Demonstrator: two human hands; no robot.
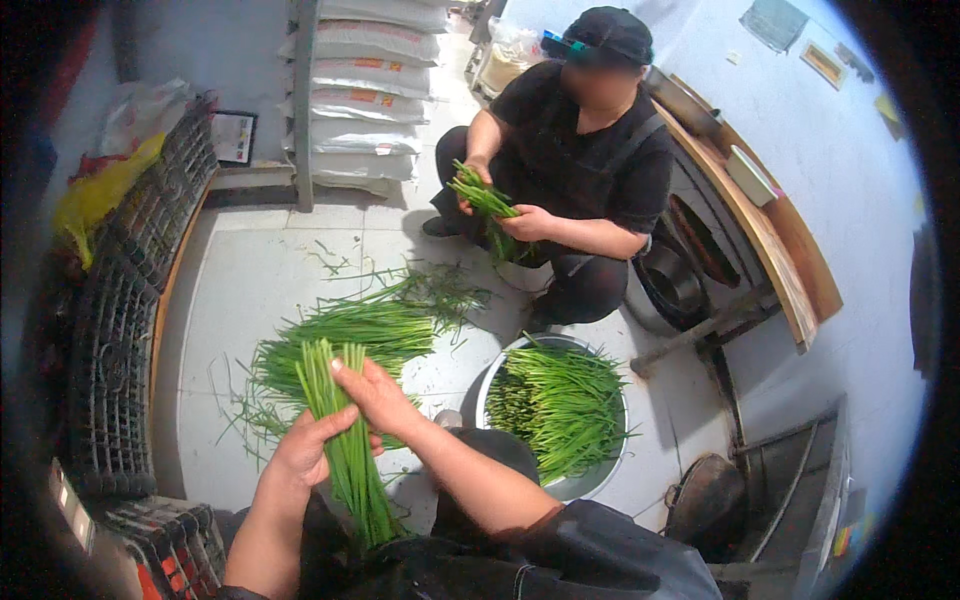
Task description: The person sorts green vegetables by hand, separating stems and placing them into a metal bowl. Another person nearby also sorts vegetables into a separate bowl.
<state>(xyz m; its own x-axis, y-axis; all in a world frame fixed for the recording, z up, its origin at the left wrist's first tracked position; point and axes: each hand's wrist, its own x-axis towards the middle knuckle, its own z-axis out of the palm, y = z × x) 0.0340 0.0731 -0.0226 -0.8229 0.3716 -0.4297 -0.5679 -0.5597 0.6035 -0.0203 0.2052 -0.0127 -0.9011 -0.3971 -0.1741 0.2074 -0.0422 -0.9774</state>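
Observation:
A long bunch of green chives [355,480] is held upright over my lap by my left hand [310,440], its fingers closed round the middle. Higher on the same bunch, my right hand [370,395] grips the pale upper stalks with the thumb across them. Beyond my hands a loose pile of chives [370,330] lies spread on the tiled floor [220,300], with stray blades around it. To the right of my knee a round basin [485,405] holds a thick heap of laid chives [570,410].
A co-worker [580,140] squats opposite, holding chives in both hands. Black crates [110,350] line the left. White sacks [365,110] are stacked behind. At the right are a wooden shelf [800,290], metal pans [670,280] and a dark round object [705,505].

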